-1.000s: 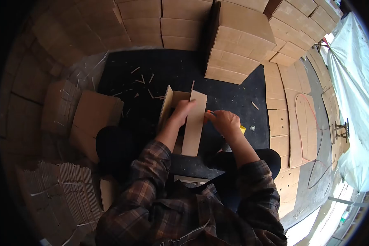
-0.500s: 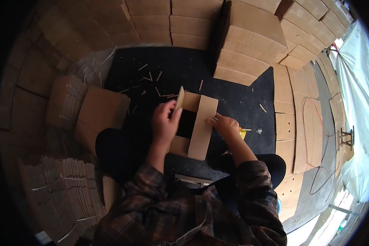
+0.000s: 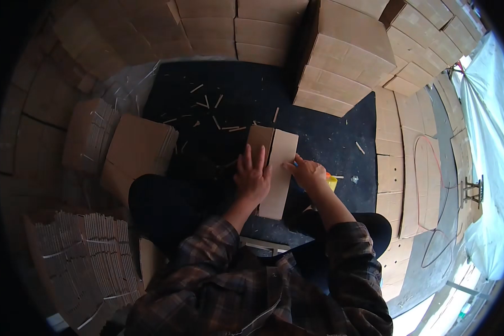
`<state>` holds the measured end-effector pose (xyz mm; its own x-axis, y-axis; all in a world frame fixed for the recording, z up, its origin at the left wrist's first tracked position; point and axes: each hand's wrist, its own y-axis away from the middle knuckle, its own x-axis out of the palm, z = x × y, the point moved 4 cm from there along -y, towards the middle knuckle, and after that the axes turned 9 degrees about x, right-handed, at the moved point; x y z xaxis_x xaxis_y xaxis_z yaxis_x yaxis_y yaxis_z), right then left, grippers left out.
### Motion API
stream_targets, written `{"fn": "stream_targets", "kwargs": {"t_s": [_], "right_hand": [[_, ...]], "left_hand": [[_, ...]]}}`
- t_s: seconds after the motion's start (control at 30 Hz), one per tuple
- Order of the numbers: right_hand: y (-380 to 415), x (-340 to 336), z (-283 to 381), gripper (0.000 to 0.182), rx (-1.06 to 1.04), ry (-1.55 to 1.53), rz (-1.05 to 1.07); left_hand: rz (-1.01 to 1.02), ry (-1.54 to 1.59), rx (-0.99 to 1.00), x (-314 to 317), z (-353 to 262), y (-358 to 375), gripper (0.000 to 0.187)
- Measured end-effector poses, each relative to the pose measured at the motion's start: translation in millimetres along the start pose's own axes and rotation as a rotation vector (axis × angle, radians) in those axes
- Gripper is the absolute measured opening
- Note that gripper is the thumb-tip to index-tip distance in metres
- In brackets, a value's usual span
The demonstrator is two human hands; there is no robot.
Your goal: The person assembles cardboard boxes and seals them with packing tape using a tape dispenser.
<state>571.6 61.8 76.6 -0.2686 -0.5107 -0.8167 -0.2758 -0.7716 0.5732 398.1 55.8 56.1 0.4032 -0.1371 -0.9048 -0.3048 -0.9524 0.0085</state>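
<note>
The left hand [image 3: 252, 173] lies flat with spread fingers on the folded carton [image 3: 273, 168], pressing its left panel down on the black mat [image 3: 325, 134]. The right hand [image 3: 308, 172] is at the carton's right edge with fingers curled around a small tool with an orange tip; I cannot tell exactly what tool it is. A yellow object [image 3: 331, 181] lies just right of this hand.

The carton is flat, in front of the knees, under the left hand and touching the right one.

Beyond the carton, many small cardboard strips [image 3: 207, 106] are scattered on the mat. Left of the carton stands a pile of flat cartons [image 3: 134, 148], and further left and nearer, more bundles [image 3: 84, 246]. Beyond the carton on the right is a tall stack [image 3: 341, 61] of cardboard. Nothing lies between the hands and the carton.
</note>
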Motion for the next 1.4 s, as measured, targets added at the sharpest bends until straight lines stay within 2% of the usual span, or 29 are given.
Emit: {"fn": "stream_targets", "kwargs": {"t_s": [0.17, 0.43, 0.53, 0.6, 0.7, 0.77, 0.83, 0.93, 1.0, 1.07, 1.13, 1.2, 1.27, 1.4], "right_hand": [[-1, 6, 4, 0.060, 0.026, 0.075, -0.002], [-1, 7, 3, 0.058, 0.044, 0.028, 0.006], [2, 6, 7, 0.056, 0.043, 0.023, -0.002], [2, -5, 7, 0.054, 0.046, 0.024, -0.024], [5, -2, 4, 0.054, 0.032, 0.019, 0.007], [2, -8, -2, 0.065, 0.010, 0.032, 0.016], [1, -25, -22, 0.068, 0.074, 0.096, 0.053], [7, -70, -52, 0.057, 0.134, 0.094, 0.174], [23, -104, -57, 0.051, 0.155, -0.095, 0.138], [40, -130, -49, 0.055, 0.105, -0.132, 0.110], [48, -146, -29, 0.060, 0.011, -0.431, 0.099], [26, -137, -22, 0.067, -0.040, -0.536, 0.164], [35, -144, 17, 0.078, -0.090, -0.657, 0.248], [6, -118, 48, 0.081, -0.153, -0.605, 0.215]], "left_hand": [[0.001, -0.111, -0.005, -1, -8, 0, 0.058], [-0.008, -0.156, 0.043, -1, -12, 4, 0.051], [-0.034, -0.180, 0.081, -3, -11, 10, 0.051], [0.003, -0.221, 0.201, -1, -12, 22, 0.051], [0.027, -0.162, 0.213, -5, -11, 25, 0.053], [0.013, -0.161, 0.212, -4, -10, 25, 0.053], [0.012, -0.157, 0.218, -3, -7, 26, 0.054], [0.015, -0.131, 0.210, -2, -8, 25, 0.056], [0.009, -0.112, 0.214, -1, -6, 24, 0.057], [0.013, -0.106, 0.211, 0, -5, 24, 0.058], [0.020, -0.105, 0.203, -2, -4, 24, 0.058], [0.038, -0.103, 0.212, -4, -4, 24, 0.060], [0.004, -0.095, 0.221, -6, -3, 24, 0.060], [-0.042, -0.038, 0.234, -6, -1, 25, 0.060]]}}
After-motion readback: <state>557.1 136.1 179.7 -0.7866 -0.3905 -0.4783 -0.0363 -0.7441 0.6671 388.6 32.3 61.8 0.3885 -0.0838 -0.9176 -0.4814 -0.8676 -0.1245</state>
